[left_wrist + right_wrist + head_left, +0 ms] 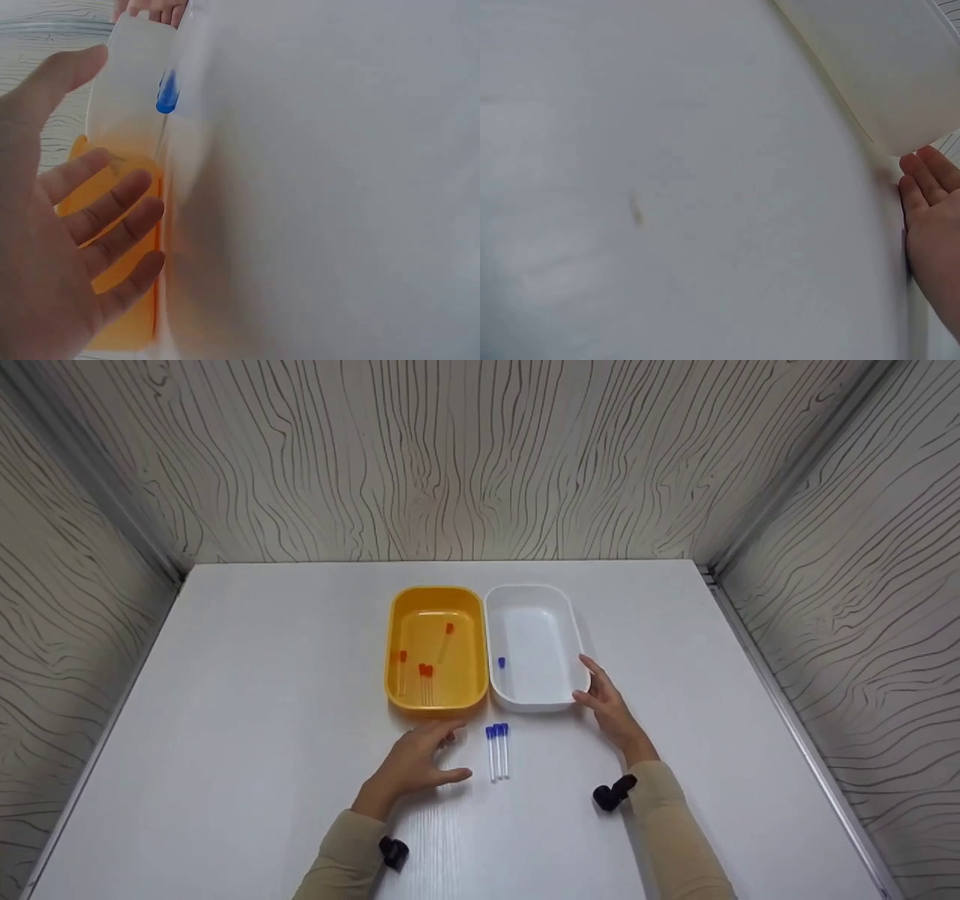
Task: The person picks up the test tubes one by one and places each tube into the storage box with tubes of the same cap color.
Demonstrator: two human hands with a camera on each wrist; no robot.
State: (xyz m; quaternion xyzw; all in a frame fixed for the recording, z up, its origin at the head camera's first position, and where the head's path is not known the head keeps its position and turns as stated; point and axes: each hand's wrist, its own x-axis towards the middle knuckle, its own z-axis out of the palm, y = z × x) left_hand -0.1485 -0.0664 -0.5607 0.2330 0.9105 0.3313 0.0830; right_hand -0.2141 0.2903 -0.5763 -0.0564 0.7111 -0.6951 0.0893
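Three clear tubes with blue caps (497, 751) lie side by side on the table, caps toward the trays. My left hand (416, 761) is just left of them, fingers spread and thumb apart, holding nothing; the left wrist view shows its palm and parted fingers. My right hand (611, 712) touches the near right corner of the white tray (536, 706), thumb at the front rim and fingers along the side. In the right wrist view its fingers (924, 180) look fairly straight against that corner. One blue-capped tube (502, 664) is inside the white tray.
A yellow-orange tray (436, 709) stands against the white tray's left side and contains several red-capped tubes (426, 671). Both sit on a white table (285, 660). Wood-patterned panels (450, 457) enclose the back and sides.
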